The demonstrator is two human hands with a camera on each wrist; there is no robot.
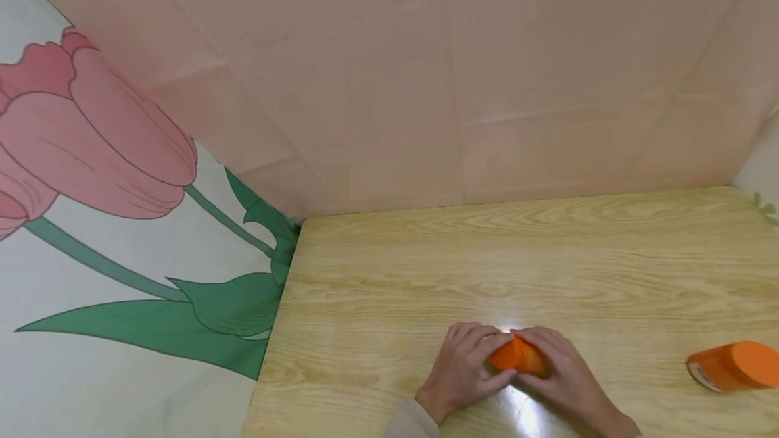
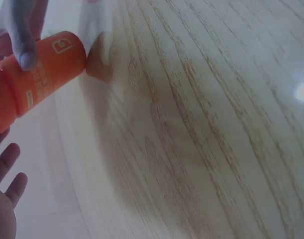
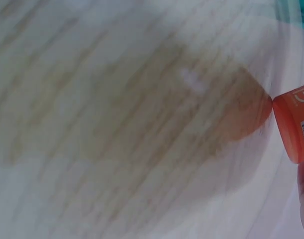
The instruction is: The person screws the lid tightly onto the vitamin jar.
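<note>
Both hands meet at an orange bottle (image 1: 519, 355) low over the wooden table. My left hand (image 1: 465, 367) has thumb and index finger around the lid end, while my right hand (image 1: 562, 370) grips the body. In the left wrist view the bottle (image 2: 57, 62) lies tilted, its base close to or on the table, with white printing and a wider ribbed lid end (image 2: 3, 99). Other fingers (image 2: 15, 189) of the left hand stand off the lid there. At the edge of the right wrist view, the bottle (image 3: 291, 122) shows its base and a barcode label.
A second orange container (image 1: 730, 366) with an orange lid stands on the table (image 1: 377, 276) at the far right. Behind the table hangs a plain pinkish cloth (image 1: 389, 86). On the left is a white cloth with printed tulips (image 1: 109, 134).
</note>
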